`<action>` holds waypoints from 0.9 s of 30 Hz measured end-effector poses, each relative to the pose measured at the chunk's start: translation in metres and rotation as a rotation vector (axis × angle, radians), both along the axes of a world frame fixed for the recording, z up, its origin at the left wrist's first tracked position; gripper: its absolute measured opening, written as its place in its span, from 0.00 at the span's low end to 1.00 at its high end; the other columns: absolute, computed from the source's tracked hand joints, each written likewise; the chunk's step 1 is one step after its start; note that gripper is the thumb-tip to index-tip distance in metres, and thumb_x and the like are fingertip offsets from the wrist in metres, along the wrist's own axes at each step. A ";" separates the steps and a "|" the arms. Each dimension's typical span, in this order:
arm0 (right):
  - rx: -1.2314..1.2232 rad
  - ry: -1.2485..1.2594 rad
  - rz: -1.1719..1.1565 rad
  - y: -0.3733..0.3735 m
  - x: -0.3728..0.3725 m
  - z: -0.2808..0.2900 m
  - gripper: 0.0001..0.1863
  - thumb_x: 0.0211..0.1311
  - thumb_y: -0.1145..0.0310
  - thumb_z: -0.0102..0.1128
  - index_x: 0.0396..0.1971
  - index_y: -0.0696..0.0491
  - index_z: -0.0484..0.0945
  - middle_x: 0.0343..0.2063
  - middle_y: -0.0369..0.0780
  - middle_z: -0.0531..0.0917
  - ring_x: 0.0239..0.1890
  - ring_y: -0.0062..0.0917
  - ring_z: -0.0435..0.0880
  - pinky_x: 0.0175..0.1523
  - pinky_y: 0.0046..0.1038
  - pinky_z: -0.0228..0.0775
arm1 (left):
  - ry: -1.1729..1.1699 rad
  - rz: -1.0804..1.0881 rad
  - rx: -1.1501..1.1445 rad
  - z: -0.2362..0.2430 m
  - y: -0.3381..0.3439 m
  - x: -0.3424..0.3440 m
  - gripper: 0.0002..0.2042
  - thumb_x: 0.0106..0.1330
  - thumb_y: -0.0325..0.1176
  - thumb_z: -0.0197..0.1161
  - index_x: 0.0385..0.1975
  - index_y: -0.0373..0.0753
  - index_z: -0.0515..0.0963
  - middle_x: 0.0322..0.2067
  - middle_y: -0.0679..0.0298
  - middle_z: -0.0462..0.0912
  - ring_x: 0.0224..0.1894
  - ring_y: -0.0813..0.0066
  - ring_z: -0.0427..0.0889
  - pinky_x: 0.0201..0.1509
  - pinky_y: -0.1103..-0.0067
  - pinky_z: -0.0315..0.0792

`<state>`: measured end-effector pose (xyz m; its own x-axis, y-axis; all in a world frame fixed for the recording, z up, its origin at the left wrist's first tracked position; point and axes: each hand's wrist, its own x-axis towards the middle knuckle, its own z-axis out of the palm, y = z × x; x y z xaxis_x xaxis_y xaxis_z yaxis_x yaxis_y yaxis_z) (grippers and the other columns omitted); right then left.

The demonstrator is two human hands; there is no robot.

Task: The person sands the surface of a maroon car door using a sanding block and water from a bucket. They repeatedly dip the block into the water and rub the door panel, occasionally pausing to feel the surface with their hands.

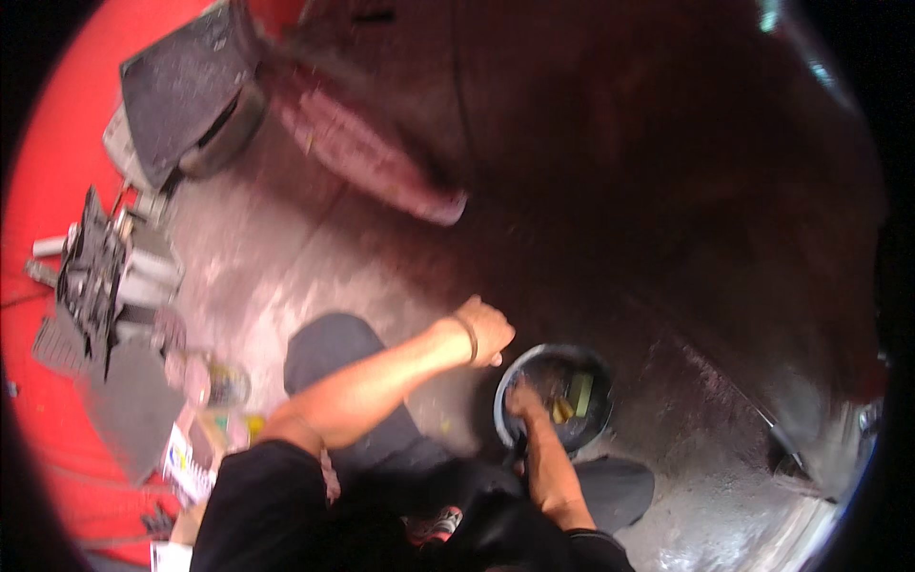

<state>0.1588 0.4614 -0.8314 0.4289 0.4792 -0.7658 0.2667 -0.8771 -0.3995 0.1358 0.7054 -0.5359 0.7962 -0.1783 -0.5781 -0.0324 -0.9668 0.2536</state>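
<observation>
Held out over the floor in front of my left knee, my left hand (486, 331) is curled closed, with a band (470, 339) round its wrist. Whatever its fingers may hold is hidden. Just right of it, a round dark bucket (502, 389) with a pale rim stands between my legs. My right hand (522, 398) reaches down inside it, along the left wall; its fingers are too dark and blurred to read. Beside that hand in the bucket are a yellow-green block (580, 393) and a smaller yellow-brown piece (562, 412).
Ahead, a long pale reddish panel (367, 157) stretches above the grey floor (315, 248). Dark boxy equipment (186, 95) stands far left. Along the red left edge lie a pile of dark flat parts (91, 276), a clear jar (229, 384) and boxes (195, 458). A thin rod (762, 415) lies right.
</observation>
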 end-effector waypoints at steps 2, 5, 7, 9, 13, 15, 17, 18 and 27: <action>-0.003 0.060 -0.058 -0.002 0.002 -0.018 0.34 0.79 0.57 0.42 0.74 0.66 0.64 0.72 0.63 0.69 0.77 0.52 0.65 0.81 0.41 0.56 | -0.078 0.031 -0.048 0.003 0.010 0.018 0.21 0.67 0.49 0.71 0.51 0.41 0.86 0.46 0.54 0.90 0.53 0.56 0.88 0.60 0.57 0.75; -0.009 0.067 -0.213 -0.013 -0.001 -0.005 0.33 0.80 0.57 0.44 0.74 0.64 0.66 0.76 0.59 0.64 0.81 0.48 0.58 0.83 0.37 0.51 | -0.569 0.138 -0.457 0.024 0.035 0.034 0.18 0.68 0.47 0.71 0.50 0.41 0.86 0.46 0.56 0.90 0.51 0.56 0.88 0.56 0.60 0.78; 0.211 0.116 -0.477 -0.019 -0.005 0.026 0.33 0.79 0.61 0.48 0.78 0.57 0.62 0.81 0.48 0.56 0.82 0.42 0.55 0.80 0.41 0.56 | -1.044 0.156 -0.641 0.046 0.063 0.049 0.13 0.68 0.41 0.73 0.44 0.39 0.88 0.42 0.55 0.90 0.45 0.55 0.89 0.50 0.64 0.82; 0.307 0.485 -0.987 -0.027 -0.010 0.072 0.30 0.78 0.63 0.49 0.77 0.51 0.66 0.79 0.45 0.61 0.79 0.44 0.61 0.72 0.58 0.69 | -1.358 0.275 -0.662 0.090 0.093 0.057 0.06 0.67 0.32 0.73 0.38 0.38 0.88 0.37 0.56 0.90 0.40 0.59 0.88 0.47 0.67 0.81; 0.925 0.290 -1.582 -0.046 0.015 0.180 0.18 0.78 0.61 0.55 0.60 0.52 0.78 0.58 0.44 0.80 0.59 0.39 0.80 0.53 0.57 0.85 | -2.001 0.072 -0.596 0.228 0.160 0.081 0.08 0.76 0.29 0.61 0.44 0.34 0.85 0.45 0.57 0.88 0.49 0.65 0.85 0.57 0.70 0.78; 1.266 -0.051 -1.508 -0.057 0.052 0.240 0.22 0.79 0.59 0.53 0.66 0.51 0.74 0.61 0.42 0.78 0.58 0.35 0.80 0.54 0.50 0.83 | -2.242 0.125 -0.287 0.302 0.217 0.120 0.13 0.78 0.30 0.58 0.55 0.36 0.84 0.57 0.55 0.85 0.62 0.59 0.82 0.69 0.68 0.72; 1.433 -0.406 -1.372 -0.070 0.095 0.308 0.25 0.81 0.56 0.51 0.71 0.51 0.69 0.65 0.40 0.76 0.57 0.32 0.80 0.55 0.44 0.81 | -2.254 0.206 -0.201 0.324 0.251 0.141 0.17 0.80 0.36 0.58 0.63 0.40 0.81 0.62 0.57 0.83 0.67 0.58 0.78 0.73 0.66 0.68; 1.409 -0.605 -1.293 -0.075 0.118 0.346 0.28 0.82 0.55 0.50 0.74 0.50 0.67 0.67 0.39 0.75 0.56 0.30 0.80 0.56 0.40 0.80 | -2.306 0.124 -0.165 0.330 0.267 0.151 0.18 0.80 0.38 0.57 0.64 0.42 0.81 0.64 0.57 0.81 0.68 0.58 0.77 0.75 0.65 0.66; 0.593 -1.953 -0.677 0.123 0.199 0.561 0.32 0.84 0.53 0.44 0.82 0.46 0.58 0.84 0.40 0.52 0.86 0.45 0.40 0.78 0.72 0.26 | -2.200 0.228 0.064 0.302 0.282 0.173 0.21 0.81 0.46 0.54 0.68 0.47 0.76 0.75 0.59 0.70 0.79 0.56 0.64 0.82 0.55 0.54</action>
<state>0.3578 0.5847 -0.2703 0.4405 -0.0921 0.8930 0.3516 -0.8975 -0.2660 0.3089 0.9871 -0.2337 0.0047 -0.0378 0.9993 -0.0575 -0.9976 -0.0375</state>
